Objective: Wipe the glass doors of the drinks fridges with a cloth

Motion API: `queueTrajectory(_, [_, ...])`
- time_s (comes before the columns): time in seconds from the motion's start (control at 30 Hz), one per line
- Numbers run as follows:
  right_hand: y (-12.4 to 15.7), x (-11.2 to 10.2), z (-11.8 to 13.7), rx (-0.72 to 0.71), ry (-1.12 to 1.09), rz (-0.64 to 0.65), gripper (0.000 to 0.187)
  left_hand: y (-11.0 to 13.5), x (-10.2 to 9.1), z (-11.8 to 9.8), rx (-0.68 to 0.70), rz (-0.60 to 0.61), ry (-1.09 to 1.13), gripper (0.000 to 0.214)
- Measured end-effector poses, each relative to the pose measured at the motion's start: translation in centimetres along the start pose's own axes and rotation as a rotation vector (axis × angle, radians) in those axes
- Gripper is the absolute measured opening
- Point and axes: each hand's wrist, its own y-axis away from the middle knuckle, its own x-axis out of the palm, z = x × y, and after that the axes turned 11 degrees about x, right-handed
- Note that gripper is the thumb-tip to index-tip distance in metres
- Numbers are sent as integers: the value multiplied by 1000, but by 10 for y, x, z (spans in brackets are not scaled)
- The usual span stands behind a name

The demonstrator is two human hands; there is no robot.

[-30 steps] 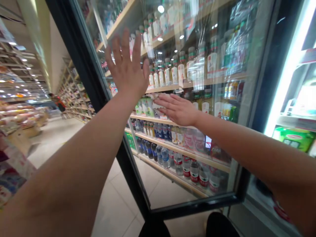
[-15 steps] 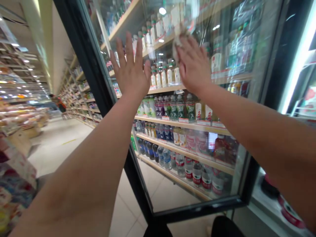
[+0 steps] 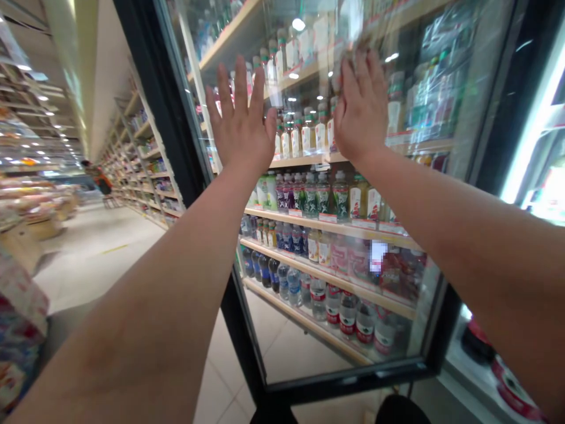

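Note:
A glass door (image 3: 304,347) in a black frame stands open in front of me, with shelved drinks showing in the pane. My left hand (image 3: 242,126) lies against the upper left of the glass, fingers spread, holding nothing. To its right, my right hand (image 3: 362,112) presses a light, crumpled cloth (image 3: 338,76) to the pane. Most of the cloth is hidden behind the fingers; only its edges show, somewhat blurred.
Rows of bottles (image 3: 333,197) and water bottles (image 3: 318,297) appear in the glass. A lit cooler with bottles (image 3: 514,386) is at right. On the left run an aisle floor (image 3: 97,247), long shelves (image 3: 136,171) and a distant person (image 3: 97,176).
My right hand has slid rightward over the glass with the cloth, and its fingers now point more upward. My left hand stays spread on the pane; the view has shifted slightly.

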Motion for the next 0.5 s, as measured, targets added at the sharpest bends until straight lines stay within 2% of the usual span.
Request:
queueTrajectory(0.07, [10,1,-2,-268,-22,96,52,-2,1,0,-10,19,-39,75])
queueTrajectory(0.1, [14,1,-3,-370,-37,133,50,-2,1,-1,-20,21,-50,75])
queueTrajectory(0.13, [16,2,-4,-411,-48,149,48,-2,0,-2,-33,19,-60,75])
queueTrajectory(0.17, [16,2,-5,-378,-54,138,47,0,-1,-4,-34,17,-73,74])
queueTrajectory(0.2, [15,3,-6,-280,-55,108,46,1,-3,-7,-34,22,-92,73])
queueTrajectory(0.3, [11,3,-6,198,-49,-27,52,6,-10,-13,-23,55,-145,70])
queueTrajectory(0.33, [11,3,-6,285,-45,-53,54,6,-14,-15,-24,68,-146,70])
queueTrajectory(0.37, [12,3,-6,276,-43,-52,55,5,-18,-17,-49,92,-141,70])
queueTrajectory(0.4, [14,2,-6,173,-45,-23,55,2,-22,-19,-77,109,-143,67])
queueTrajectory(0.5, [23,-3,-4,-327,-61,138,52,-17,-34,-28,-159,138,-234,59])
